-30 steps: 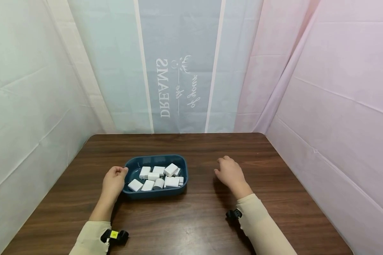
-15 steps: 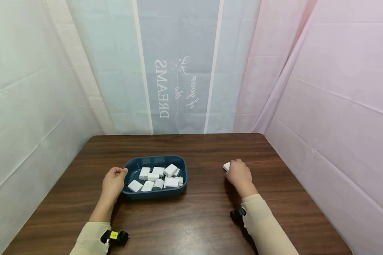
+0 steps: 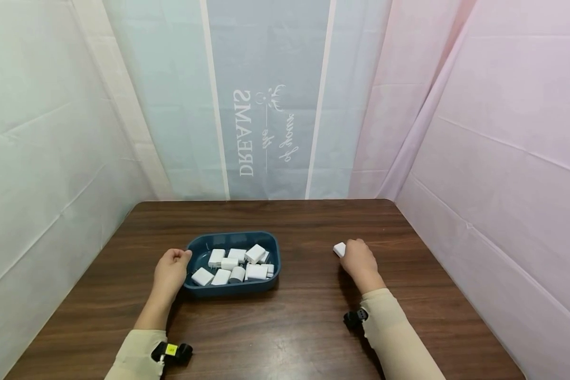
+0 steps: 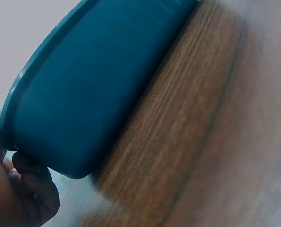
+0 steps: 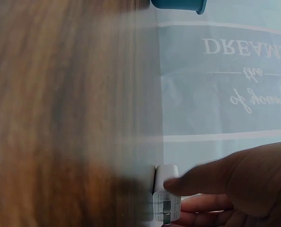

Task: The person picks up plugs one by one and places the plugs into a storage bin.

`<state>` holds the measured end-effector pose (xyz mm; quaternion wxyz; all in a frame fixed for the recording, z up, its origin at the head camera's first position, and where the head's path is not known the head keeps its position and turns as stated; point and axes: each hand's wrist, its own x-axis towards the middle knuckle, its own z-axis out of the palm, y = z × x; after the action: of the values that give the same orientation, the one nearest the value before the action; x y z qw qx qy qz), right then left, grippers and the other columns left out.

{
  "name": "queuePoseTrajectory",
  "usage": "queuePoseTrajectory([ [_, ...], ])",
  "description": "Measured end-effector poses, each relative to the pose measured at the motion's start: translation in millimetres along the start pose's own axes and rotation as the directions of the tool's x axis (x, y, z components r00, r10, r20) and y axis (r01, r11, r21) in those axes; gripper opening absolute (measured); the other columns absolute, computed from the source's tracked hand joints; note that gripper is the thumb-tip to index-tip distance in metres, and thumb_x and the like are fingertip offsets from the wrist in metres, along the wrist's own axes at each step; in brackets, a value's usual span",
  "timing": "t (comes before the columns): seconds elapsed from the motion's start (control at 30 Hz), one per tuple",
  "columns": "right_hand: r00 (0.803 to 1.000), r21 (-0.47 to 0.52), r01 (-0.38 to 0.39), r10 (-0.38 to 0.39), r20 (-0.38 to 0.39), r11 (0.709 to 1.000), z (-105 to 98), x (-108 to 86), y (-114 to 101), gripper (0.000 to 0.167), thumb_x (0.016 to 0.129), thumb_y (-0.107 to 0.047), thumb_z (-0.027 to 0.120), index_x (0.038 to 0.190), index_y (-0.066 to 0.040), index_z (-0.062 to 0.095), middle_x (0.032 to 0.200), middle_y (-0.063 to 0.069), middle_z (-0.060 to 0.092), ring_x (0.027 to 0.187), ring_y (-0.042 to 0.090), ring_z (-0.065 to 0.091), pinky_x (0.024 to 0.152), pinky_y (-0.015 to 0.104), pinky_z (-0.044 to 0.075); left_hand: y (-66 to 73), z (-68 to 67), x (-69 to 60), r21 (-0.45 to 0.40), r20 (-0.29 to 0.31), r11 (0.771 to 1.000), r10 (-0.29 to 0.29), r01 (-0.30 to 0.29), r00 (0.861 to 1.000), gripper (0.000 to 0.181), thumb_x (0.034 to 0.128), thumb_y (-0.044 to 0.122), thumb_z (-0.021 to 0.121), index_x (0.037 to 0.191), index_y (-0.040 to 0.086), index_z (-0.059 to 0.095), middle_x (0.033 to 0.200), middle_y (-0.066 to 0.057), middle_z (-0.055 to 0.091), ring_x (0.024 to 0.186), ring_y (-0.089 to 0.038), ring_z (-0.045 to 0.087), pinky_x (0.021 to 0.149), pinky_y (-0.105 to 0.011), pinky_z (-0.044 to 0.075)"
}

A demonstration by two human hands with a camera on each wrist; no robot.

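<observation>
A dark blue plastic bin (image 3: 233, 289) sits left of the table's middle with several white charger plugs (image 3: 256, 272) inside. At the bin's left end my left hand (image 3: 170, 269) pinches the rim between thumb and fingers; the bin's outer wall (image 4: 79, 90) fills much of the left wrist view. To the right, my right hand (image 3: 358, 261) holds a white charger plug (image 3: 339, 249) low at the table surface. In the right wrist view the thumb lies on one side of that charger plug (image 5: 166, 172), with fingers on the other; part of it is hidden by the hand.
The brown wood-grain table (image 3: 285, 327) extends around the bin and between both hands. A cloth backdrop with printed lettering (image 3: 244, 132) hangs behind the far edge, and pale cloth walls (image 3: 494, 158) stand at both sides.
My right hand has moved a little to the right, and the white charger plug, not visible one second ago, now shows at its fingertips. The left hand and bin have stayed put.
</observation>
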<state>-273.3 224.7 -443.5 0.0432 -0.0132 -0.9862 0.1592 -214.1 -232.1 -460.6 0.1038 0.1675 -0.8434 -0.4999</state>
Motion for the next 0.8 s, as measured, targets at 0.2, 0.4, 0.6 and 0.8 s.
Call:
queuePoseTrajectory([
  [0.2, 0.999, 0.033, -0.025, 0.024, 0.028, 0.999, 2, 4.8, -1, 0.030, 0.087, -0.009, 0.069, 0.112, 0.008, 0.066, 0.107, 0.024, 0.061, 0.084, 0.033, 0.062, 0.073, 0.051, 0.054, -0.2, -0.6, 1.3, -0.004, 0.009, 1.000, 0.003, -0.003, 1.000, 0.035, 0.1079, 0.033, 0.051, 0.115, -0.001, 0.056, 0.080, -0.005, 0.051, 0.075, -0.021, 0.052, 0.064, -0.032, 0.043],
  [0.4, 0.998, 0.046, -0.039, 0.036, 0.050, 0.998, 5, 8.4, -2, 0.022, 0.088, -0.007, 0.065, 0.106, 0.004, 0.067, 0.106, 0.021, 0.062, 0.082, 0.031, 0.060, 0.072, 0.049, 0.053, -0.2, -1.3, 0.8, 0.005, 0.010, 1.000, 0.002, -0.002, 1.000, 0.035, 0.1077, 0.034, 0.051, 0.114, -0.001, 0.056, 0.079, -0.004, 0.051, 0.074, -0.021, 0.052, 0.064, -0.032, 0.043],
  [0.6, 0.999, 0.076, 0.005, -0.007, 0.032, 0.997, 7, 6.8, -5, 0.015, 0.093, -0.011, 0.065, 0.101, 0.000, 0.068, 0.103, 0.019, 0.064, 0.083, 0.028, 0.060, 0.075, 0.047, 0.052, -1.7, -0.4, 0.6, 0.017, -0.007, 1.000, 0.017, -0.016, 1.000, 0.035, 0.1072, 0.033, 0.053, 0.112, -0.001, 0.057, 0.078, -0.003, 0.050, 0.073, -0.019, 0.051, 0.063, -0.032, 0.042],
  [0.8, 1.000, 0.078, 0.028, -0.029, 0.008, 0.997, 2, 5.4, -11, 0.007, 0.091, -0.011, 0.068, 0.091, -0.004, 0.065, 0.097, 0.016, 0.062, 0.079, 0.027, 0.058, 0.072, 0.045, 0.050, -1.4, 0.9, 2.2, 0.020, -0.012, 1.000, 0.016, -0.016, 1.000, 0.034, 0.1069, 0.033, 0.053, 0.112, 0.000, 0.057, 0.078, -0.004, 0.050, 0.073, -0.020, 0.050, 0.063, -0.032, 0.041],
])
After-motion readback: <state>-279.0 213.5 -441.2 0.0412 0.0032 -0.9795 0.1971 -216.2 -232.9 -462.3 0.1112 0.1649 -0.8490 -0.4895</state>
